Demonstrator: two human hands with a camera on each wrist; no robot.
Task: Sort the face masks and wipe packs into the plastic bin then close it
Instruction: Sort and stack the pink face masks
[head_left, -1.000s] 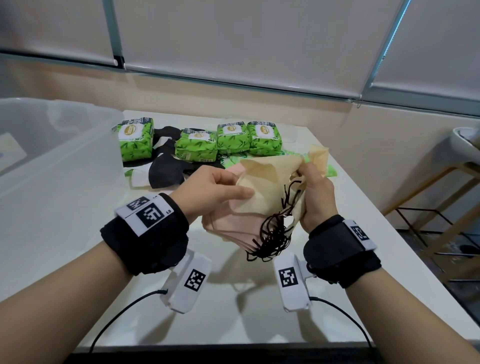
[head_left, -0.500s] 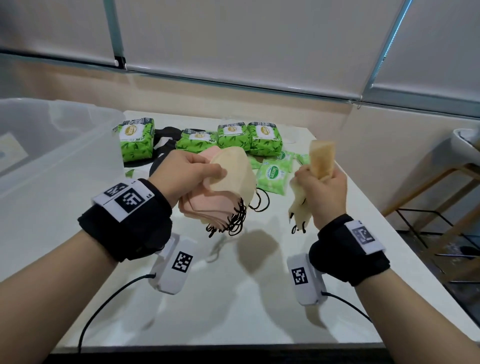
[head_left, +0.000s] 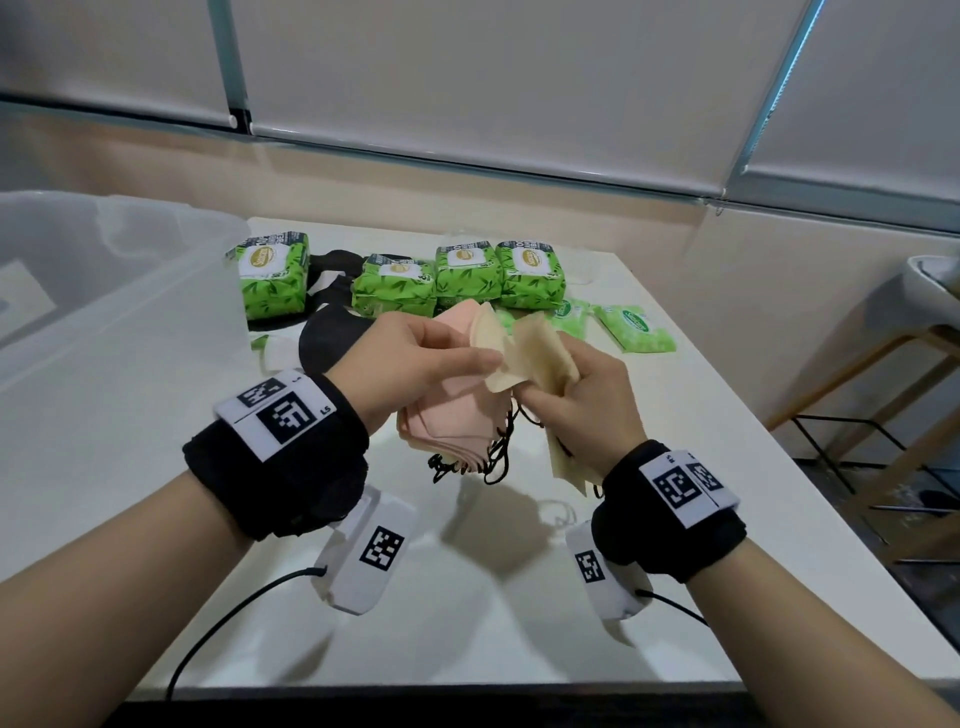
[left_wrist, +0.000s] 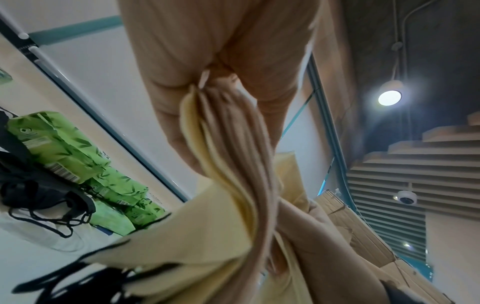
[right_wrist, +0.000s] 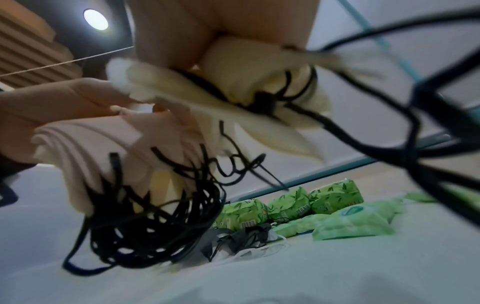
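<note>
Pink mask stack (head_left: 452, 410) pinched in left hand (head_left: 415, 364), cream masks (head_left: 540, 358) gripped in right hand (head_left: 587, 400); 4 big wipe packs (head_left: 470, 275) behind.

Bare table (head_left: 467, 597) lies open under both hands; wipe packs (head_left: 470, 273) and black masks (head_left: 332, 338) crowd the far edge.

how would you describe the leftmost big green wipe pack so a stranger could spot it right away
On the white table, four big green wipe packs line the far edge. Take the leftmost wipe pack, nearest the clear plastic bin. It stands apart, with black masks between it and the other three.
</note>
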